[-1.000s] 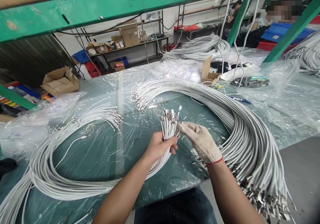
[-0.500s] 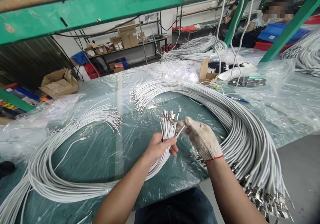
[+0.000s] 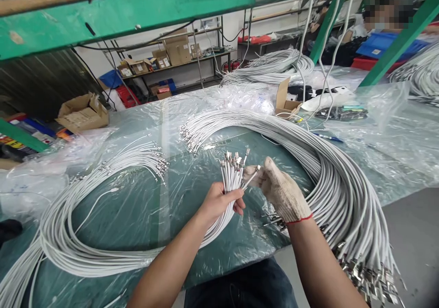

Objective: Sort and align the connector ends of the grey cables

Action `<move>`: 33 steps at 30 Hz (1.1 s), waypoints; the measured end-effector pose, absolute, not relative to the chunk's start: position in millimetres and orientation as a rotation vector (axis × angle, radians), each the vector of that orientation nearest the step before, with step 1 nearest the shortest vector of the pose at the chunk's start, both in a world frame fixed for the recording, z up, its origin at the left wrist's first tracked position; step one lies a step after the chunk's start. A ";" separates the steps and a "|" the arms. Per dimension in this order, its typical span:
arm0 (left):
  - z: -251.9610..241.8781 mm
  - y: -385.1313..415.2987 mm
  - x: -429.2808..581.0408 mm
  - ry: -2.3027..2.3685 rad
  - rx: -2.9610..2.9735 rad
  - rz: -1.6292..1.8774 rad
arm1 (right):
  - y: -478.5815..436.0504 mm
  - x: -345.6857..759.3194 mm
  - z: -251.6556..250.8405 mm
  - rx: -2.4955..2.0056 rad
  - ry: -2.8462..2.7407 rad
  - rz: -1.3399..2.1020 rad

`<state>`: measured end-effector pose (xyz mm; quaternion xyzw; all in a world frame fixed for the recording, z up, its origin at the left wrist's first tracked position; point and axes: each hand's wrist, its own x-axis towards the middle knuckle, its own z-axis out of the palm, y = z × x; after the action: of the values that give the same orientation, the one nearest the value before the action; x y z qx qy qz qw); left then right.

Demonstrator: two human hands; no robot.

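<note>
My left hand, bare, is closed around a bundle of white cables. Their metal connector ends point upward above the fist. One cable end leans out of the bundle to the right. Just beside that end is my right hand, in a cream knitted glove with a red cuff edge. Its thumb and fingers are apart, with the fingertips behind the leaning cable; whether they touch it I cannot tell. The held bundle curves down and left into a large loop of white cables on the table.
A thick bundle of white cables arcs across the right side, its metal ends hanging over the table edge. Plastic film covers the green table. A small open cardboard box stands behind. A green beam crosses above; a person sits far right.
My right hand has loosened from the leaning cable end and shifted slightly right, so the connector tip now shows. My left hand keeps its hold on the bundle.
</note>
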<state>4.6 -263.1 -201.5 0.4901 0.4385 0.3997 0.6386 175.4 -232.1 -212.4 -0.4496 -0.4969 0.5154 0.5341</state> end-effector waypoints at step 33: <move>-204.1 -262.9 6.7 1.049 1.189 0.881 | -229.0 187.2 -191.6 -1.174 -1.397 1.147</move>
<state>6.7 -262.9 -204.1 0.5163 0.4554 0.3825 0.6162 187.2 -229.0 -191.6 -0.4799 -0.5710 0.4687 0.4733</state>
